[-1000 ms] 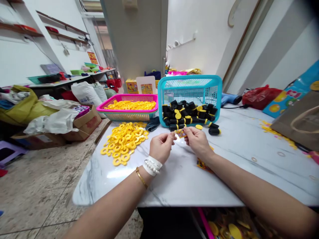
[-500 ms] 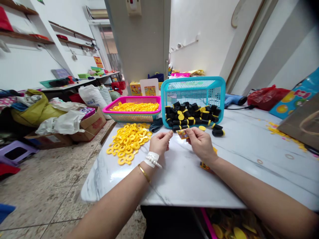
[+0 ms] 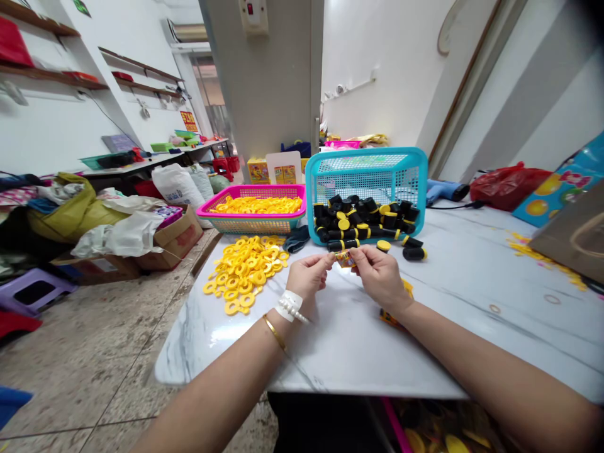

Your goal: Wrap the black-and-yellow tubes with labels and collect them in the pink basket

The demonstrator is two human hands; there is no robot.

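Between my hands is a small yellow printed label [image 3: 344,257]; I cannot tell whether it is paper or a sticker. My left hand [image 3: 307,277] pinches its left end, and my right hand [image 3: 380,275] grips the right end. Partly hidden behind my right wrist lie more printed pieces [image 3: 389,318]. Left of my left hand is a loose pile of yellow plastic rings [image 3: 240,270]. Just beyond both hands, a blue basket [image 3: 422,189] lies tipped on its side, with black cylinders with yellow caps [image 3: 363,217] spilling out of its opening.
A pink basket [image 3: 204,212] of yellow pieces stands behind the rings, beside a dark cloth [image 3: 296,239]. A blue tool with a cord [image 3: 446,190], a red bag [image 3: 509,186] and a cardboard box [image 3: 573,233] occupy the right. The marble-patterned table [image 3: 189,352] ends at the left.
My left hand has moved slightly right and taken the label's free end, which only my right hand held before. The label has tilted. The camera view has shifted slightly.
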